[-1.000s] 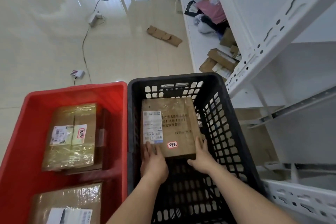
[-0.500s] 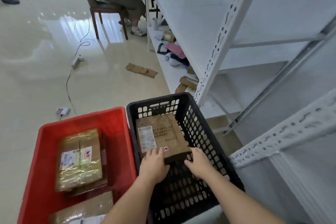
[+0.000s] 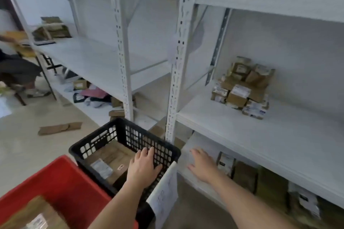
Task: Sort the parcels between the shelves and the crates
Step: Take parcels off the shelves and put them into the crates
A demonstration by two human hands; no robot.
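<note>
A brown parcel [image 3: 109, 163] with a white label lies in the black crate [image 3: 119, 132]. My left hand [image 3: 143, 167] hovers over the crate's right side, fingers spread, holding nothing. My right hand [image 3: 201, 165] is open too, stretched out to the right of the crate toward the low shelf [image 3: 197, 145]. Several parcels [image 3: 251, 178] stand on that low shelf to the right of my hand. The red crate [image 3: 61, 182] at the lower left holds a taped parcel [image 3: 35, 215]. A pile of small parcels [image 3: 242, 87] sits on the middle shelf [image 3: 260, 135].
White shelf posts [image 3: 176, 61] rise just behind the black crate. A paper sheet [image 3: 163, 191] hangs on its near side. Flattened cardboard [image 3: 59, 127] lies on the floor at left. A seated person [image 3: 16, 69] is at the far left. More parcels [image 3: 54, 28] rest on the far shelf.
Both hands let go of the brown parcel, which stays in the black crate. My right hand moved right toward the low shelf. The view swung up and right onto the shelves.
</note>
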